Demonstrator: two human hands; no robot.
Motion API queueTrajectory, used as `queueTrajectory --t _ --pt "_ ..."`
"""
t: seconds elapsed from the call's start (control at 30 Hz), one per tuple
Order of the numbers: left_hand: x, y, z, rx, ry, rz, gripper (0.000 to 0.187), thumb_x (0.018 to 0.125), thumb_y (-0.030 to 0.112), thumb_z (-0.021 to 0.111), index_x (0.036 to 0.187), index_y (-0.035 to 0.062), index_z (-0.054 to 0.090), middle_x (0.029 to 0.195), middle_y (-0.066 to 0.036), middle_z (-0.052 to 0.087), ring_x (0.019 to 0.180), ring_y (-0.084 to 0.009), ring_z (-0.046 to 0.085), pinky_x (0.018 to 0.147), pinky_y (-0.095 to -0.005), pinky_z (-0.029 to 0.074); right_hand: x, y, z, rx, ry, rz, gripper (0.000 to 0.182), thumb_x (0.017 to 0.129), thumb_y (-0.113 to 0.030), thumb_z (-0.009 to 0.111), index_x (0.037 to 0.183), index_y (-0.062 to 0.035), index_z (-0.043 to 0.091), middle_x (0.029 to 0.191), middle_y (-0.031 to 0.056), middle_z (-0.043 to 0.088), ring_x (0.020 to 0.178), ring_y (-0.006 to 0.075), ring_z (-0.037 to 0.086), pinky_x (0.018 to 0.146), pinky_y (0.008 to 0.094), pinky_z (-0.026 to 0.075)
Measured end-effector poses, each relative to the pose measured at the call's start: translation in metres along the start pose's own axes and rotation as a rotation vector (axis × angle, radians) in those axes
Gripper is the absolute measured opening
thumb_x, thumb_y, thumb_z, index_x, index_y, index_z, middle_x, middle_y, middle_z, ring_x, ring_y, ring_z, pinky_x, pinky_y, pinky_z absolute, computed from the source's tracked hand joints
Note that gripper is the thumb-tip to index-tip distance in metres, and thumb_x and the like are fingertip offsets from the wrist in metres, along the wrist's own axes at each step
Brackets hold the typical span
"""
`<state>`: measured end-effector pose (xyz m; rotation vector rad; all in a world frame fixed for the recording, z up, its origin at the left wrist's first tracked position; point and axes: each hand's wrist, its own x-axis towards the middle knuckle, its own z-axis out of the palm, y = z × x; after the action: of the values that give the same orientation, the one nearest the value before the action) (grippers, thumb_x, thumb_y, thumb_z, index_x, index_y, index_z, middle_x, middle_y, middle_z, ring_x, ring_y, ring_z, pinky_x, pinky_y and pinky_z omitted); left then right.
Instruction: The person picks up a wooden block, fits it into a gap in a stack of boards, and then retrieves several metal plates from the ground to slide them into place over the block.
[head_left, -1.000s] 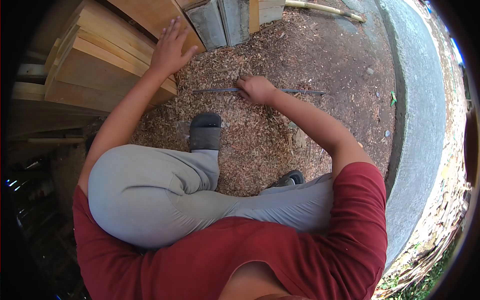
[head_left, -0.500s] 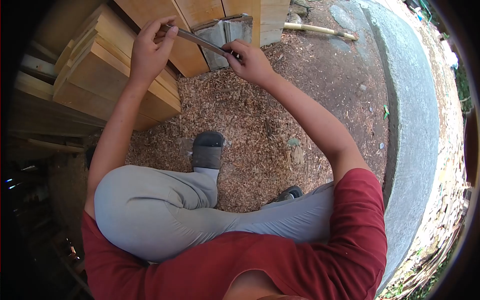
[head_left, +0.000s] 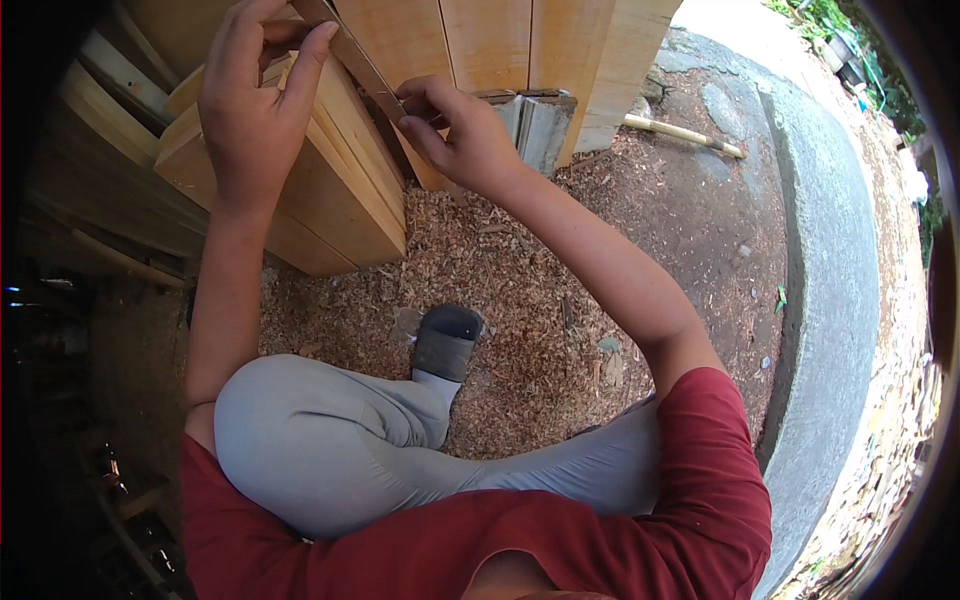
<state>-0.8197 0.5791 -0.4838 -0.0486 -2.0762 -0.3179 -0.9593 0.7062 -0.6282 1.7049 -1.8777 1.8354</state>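
Up near the wooden boards, a long, thin, flat metal strip (head_left: 362, 68) slants between my two hands. My left hand (head_left: 252, 115) grips its upper end, thumb on one side and the fingers partly hidden behind. The lower end is pinched between the thumb and fingers of my right hand (head_left: 462, 138). Just beyond the strip stand upright wooden boards (head_left: 490, 45). What the strip is exactly I cannot make out.
Thick planks (head_left: 335, 215) are stacked on the left, close to my left forearm. Wood shavings (head_left: 500, 330) cover the ground around my sandal (head_left: 447, 340). A grey board piece (head_left: 540, 130) leans at the back. Farther right lie a pole (head_left: 685, 135) and a concrete curb (head_left: 835, 250).
The strip and both hands have shifted up and left in view, and the strip is tilted more steeply. The camera view has moved too. Both hands keep their hold.
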Motion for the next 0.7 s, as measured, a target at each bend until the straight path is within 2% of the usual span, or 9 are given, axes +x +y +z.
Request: queueTrajectory --t 0.07,0.2,0.27,0.3,0.37,0.5,0.53,0.6,0.7 --pt "0.007 0.001 -0.007 -0.083 0.001 -0.091 0.033 0.099 0.000 0.074 0.131 0.0002 0.066 0.129 -0.008 0.069 0.104 -0.0128 0.071 0.093 -0.0289 0.061 0.012 -0.003 0.005 0.024 -0.001 -0.032 0.031 0.097 -0.012 0.073 0.125 -0.0070 0.062 0.102 0.0167 0.077 0.093 0.0355 0.076 0.078 0.0441 0.060" --pt "0.017 -0.009 -0.018 -0.151 0.075 -0.004 0.034 0.099 0.001 0.074 0.132 0.0024 0.067 0.126 -0.008 0.072 0.102 -0.0148 0.073 0.092 -0.0294 0.061 0.034 -0.013 0.017 0.064 0.037 -0.071 0.031 0.096 -0.012 0.073 0.124 -0.0056 0.062 0.103 0.0184 0.076 0.093 0.0366 0.076 0.079 0.0445 0.060" --pt "0.017 -0.020 -0.024 0.151 -0.005 -0.160 0.074 0.108 0.045 0.062 0.168 0.0123 0.034 0.176 -0.018 0.025 0.162 -0.0424 0.021 0.134 -0.0463 0.014 0.044 -0.003 0.034 0.082 0.036 -0.067 0.030 0.095 -0.011 0.073 0.123 -0.0052 0.063 0.102 0.0187 0.076 0.092 0.0371 0.076 0.079 0.0445 0.060" --pt "0.017 -0.025 -0.023 0.154 0.003 -0.165 0.074 0.108 0.045 0.062 0.168 0.0123 0.034 0.176 -0.018 0.025 0.162 -0.0424 0.021 0.134 -0.0463 0.014 0.048 0.004 0.043 0.102 0.041 -0.063 0.030 0.095 -0.010 0.074 0.122 -0.0047 0.064 0.102 0.0189 0.076 0.091 0.0376 0.075 0.079 0.0445 0.060" --pt "0.016 -0.039 -0.018 0.305 -0.025 0.111 0.036 0.098 0.004 0.074 0.134 0.0065 0.069 0.122 -0.007 0.073 0.100 -0.0183 0.074 0.094 -0.0290 0.061 0.051 0.018 0.061 0.097 0.049 -0.057 0.029 0.094 -0.009 0.073 0.121 -0.0045 0.064 0.102 0.0190 0.075 0.091 0.0378 0.075 0.079 0.0446 0.060" --pt "0.006 -0.058 -0.017 0.240 -0.093 -0.037 0.036 0.101 0.006 0.069 0.137 0.0104 0.070 0.135 -0.009 0.067 0.108 -0.0204 0.073 0.089 -0.0328 0.061 0.054 0.042 0.081 0.096 0.062 -0.009 0.025 0.093 -0.007 0.073 0.117 -0.0045 0.066 0.103 0.0188 0.074 0.093 0.0377 0.074 0.079 0.0451 0.059" --pt "0.004 -0.059 -0.019 0.277 -0.134 -0.084 0.038 0.104 0.009 0.067 0.141 0.0121 0.069 0.143 -0.009 0.063 0.118 -0.0227 0.070 0.094 -0.0383 0.059 0.053 0.048 0.084 0.099 0.060 -0.013 0.025 0.093 -0.007 0.073 0.117 -0.0045 0.066 0.103 0.0188 0.074 0.093 0.0377 0.074 0.079 0.0451 0.059" --pt "0.003 -0.067 -0.020 0.365 -0.152 -0.028 0.038 0.105 0.013 0.065 0.143 0.0132 0.068 0.144 -0.008 0.062 0.123 -0.0246 0.067 0.100 -0.0411 0.057 0.052 0.052 0.085 -0.027 0.075 -0.039 0.021 0.096 -0.005 0.073 0.116 -0.0029 0.066 0.104 0.0146 0.075 0.096 0.0287 0.077 0.081 0.0379 0.064" --pt "0.011 -0.073 -0.021 0.479 -0.207 0.026 0.040 0.107 0.021 0.063 0.146 0.0135 0.066 0.150 -0.009 0.060 0.134 -0.0282 0.061 0.113 -0.0449 0.050 0.046 0.049 0.079 -0.076 0.061 0.000 0.018 0.097 -0.003 0.070 0.114 -0.0016 0.066 0.109 0.0154 0.074 0.096 0.0285 0.077 0.081 0.0373 0.064"
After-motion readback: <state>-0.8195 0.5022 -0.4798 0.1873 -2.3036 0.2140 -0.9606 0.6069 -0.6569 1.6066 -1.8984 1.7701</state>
